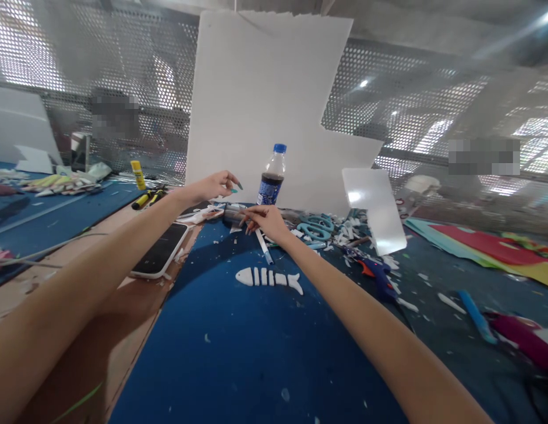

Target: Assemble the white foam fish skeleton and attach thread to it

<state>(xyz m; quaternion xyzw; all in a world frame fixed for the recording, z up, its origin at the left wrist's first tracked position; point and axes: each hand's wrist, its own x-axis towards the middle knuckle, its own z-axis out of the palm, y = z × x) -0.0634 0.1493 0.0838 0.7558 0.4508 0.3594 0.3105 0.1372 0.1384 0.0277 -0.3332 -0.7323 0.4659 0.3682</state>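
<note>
My left hand hovers over the far end of the blue mat, its fingers apart and nothing in them. Lower and to the right, my right hand has its fingers drawn together beside a grey, see-through cylinder; what they hold, if anything, is hidden. A thin white stick with a blue-grey end lies just below that hand. Closer to me is a white fish shape, made of separate head, body strips and tail. Behind both hands stands a blue-capped bottle of dark drink.
Blue scissors lie among white scraps. Right of them are a blue glue gun and a leaning white board piece. A phone lies left, near a yellow glue stick. A large white board stands behind.
</note>
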